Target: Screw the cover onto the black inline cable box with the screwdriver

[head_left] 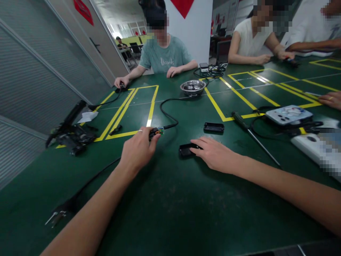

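Note:
Pinched between the thumb and fingers of my left hand [137, 146] is a small circuit board [160, 131] with an orange and green part and thin coloured wires. A black cable [174, 122] leads from the board's right end back across the table. Another black cord [98, 172] runs from under my left wrist to a two-pin plug [62, 212] at the lower left. My right hand [214, 153] has its fingers on the right end of an open black plastic case half [183, 151] lying on the table. A second black case half [214, 127] lies just beyond it.
Right of my hands lie a screwdriver [242, 122] and a phone [289, 114]. A metal bowl [193, 88] with small parts stands farther back, near coiled cables [215, 71]. Black gear [73, 137] lies at left. Several people sit around the green table [186, 213], which has yellow tape lines.

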Demonstrator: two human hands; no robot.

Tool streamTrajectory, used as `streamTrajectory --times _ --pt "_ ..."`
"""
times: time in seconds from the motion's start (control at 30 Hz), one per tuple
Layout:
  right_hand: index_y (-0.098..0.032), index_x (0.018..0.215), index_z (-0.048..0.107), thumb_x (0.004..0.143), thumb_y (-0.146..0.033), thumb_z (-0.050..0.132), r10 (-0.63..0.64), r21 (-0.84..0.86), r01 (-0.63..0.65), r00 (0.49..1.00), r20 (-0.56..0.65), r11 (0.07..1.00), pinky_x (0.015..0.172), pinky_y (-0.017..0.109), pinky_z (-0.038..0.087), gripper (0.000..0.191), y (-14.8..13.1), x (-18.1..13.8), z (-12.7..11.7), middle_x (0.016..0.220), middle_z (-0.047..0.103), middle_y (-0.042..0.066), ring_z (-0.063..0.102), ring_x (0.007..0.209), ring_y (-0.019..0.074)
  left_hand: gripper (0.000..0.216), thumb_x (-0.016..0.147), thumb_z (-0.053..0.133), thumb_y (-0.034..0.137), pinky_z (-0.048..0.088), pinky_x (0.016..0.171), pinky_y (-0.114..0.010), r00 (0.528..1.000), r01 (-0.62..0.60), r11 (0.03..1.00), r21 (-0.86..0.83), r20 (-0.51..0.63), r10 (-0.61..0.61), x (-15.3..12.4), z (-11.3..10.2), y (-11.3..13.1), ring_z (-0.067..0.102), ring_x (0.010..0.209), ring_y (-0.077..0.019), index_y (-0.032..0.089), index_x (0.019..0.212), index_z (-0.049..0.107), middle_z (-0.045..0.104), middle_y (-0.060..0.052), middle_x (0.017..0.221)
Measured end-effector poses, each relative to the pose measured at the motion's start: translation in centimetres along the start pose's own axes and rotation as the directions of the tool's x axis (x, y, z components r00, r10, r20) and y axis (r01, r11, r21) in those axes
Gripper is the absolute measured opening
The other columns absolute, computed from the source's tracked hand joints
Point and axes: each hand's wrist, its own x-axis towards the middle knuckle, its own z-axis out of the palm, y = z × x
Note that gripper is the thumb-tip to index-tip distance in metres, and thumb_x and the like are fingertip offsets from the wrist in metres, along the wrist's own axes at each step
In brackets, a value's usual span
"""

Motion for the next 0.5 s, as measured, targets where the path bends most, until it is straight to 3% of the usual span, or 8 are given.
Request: streamTrajectory --times 0.1,0.23,0.37,0.5 --pt "-0.015 0.129 0.060 0.086 -0.008 0.052 0.015 0.072 -0.014 1.000 -0.008 0.997 0.102 0.050 0.045 0.045 -0.7 -3.6 -1.0 0.139 0.052 0.017 0.047 0.126 0.0301 0.040 0.100 0.034 0.047 0.050 0.074 -0.036 0.988 -0.152 0.979 -0.139 -0.038 0.148 -1.4 0.1 2.5 0.066 0.093 -0.0273 0.017 0.123 0.046 0.065 -0.011 0.107" --pt "-0.017 0.119 0.067 0.090 -0.016 0.051 0.038 0.158 -0.033 0.999 -0.026 0.987 0.098 0.047 0.049 0.033 -1.1 -4.7 -2.7 0.130 0.058 0.014 0.053 0.119 0.0275 0.034 0.099 0.038 0.043 0.051 0.074 -0.036 0.950 -0.313 0.914 -0.259 -0.090 0.300 -2.6 0.4 4.4 0.064 0.089 -0.0237 0.018 0.121 0.045 0.062 -0.010 0.108" --pt "-0.023 0.116 0.069 0.088 -0.020 0.056 0.084 0.211 -0.065 0.993 -0.083 0.975 0.094 0.048 0.051 0.031 -0.2 -4.8 -4.4 0.126 0.061 0.010 0.057 0.111 0.0263 0.029 0.099 0.039 0.039 0.052 0.074 -0.036 0.937 -0.349 0.873 -0.340 -0.106 0.333 -2.7 0.9 4.4 0.064 0.091 -0.0230 0.019 0.120 0.045 0.061 -0.008 0.106" --pt "-0.024 0.113 0.070 0.088 -0.025 0.059 0.071 0.258 -0.051 0.995 -0.067 0.965 0.094 0.047 0.052 0.027 -0.2 -5.1 -3.7 0.125 0.063 0.008 0.059 0.110 0.0251 0.028 0.099 0.039 0.038 0.051 0.074 -0.036 0.944 -0.330 0.860 -0.389 -0.111 0.311 -2.6 1.2 4.5 0.063 0.091 -0.0228 0.019 0.119 0.045 0.061 -0.008 0.106"
